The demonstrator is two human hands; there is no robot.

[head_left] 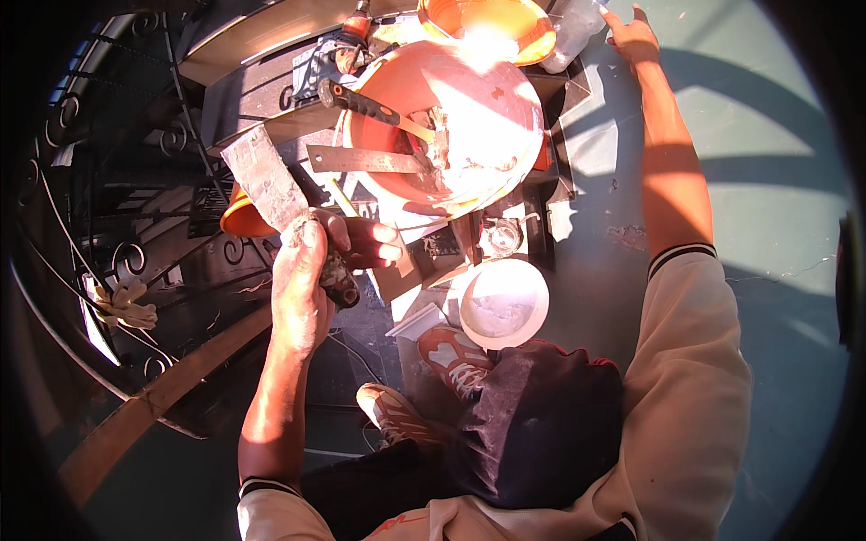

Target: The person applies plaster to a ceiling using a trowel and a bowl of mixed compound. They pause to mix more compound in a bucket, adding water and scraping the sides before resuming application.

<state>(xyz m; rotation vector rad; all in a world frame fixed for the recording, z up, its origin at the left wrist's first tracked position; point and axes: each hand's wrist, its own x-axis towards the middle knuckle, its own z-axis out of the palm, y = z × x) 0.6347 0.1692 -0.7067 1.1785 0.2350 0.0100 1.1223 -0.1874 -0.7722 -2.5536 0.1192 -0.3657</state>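
Note:
My left hand [307, 279] is closed around the handle of a putty knife [268, 180]. Its wide, flat blade points up and to the left and is coated with pale, dried material. At the top right, my right arm reaches far out along the grey-green wall. My right hand [633, 41] has its fingers apart, beside a crumpled clear plastic bottle or bag [575, 36]; whether they touch it I cannot tell. Ahead stands a large orange tub [397, 77], with a hammer [365, 104] and a flat metal blade [361, 160] resting across its left rim.
An orange bucket [532, 36] and a red power tool [354, 32] are behind the tub. A white bowl [505, 302] of pale powder or paste sits near my shoes [456, 361]. Dark wrought-iron railing [135, 261] with a brown handrail [171, 388] runs along the left, beside steps.

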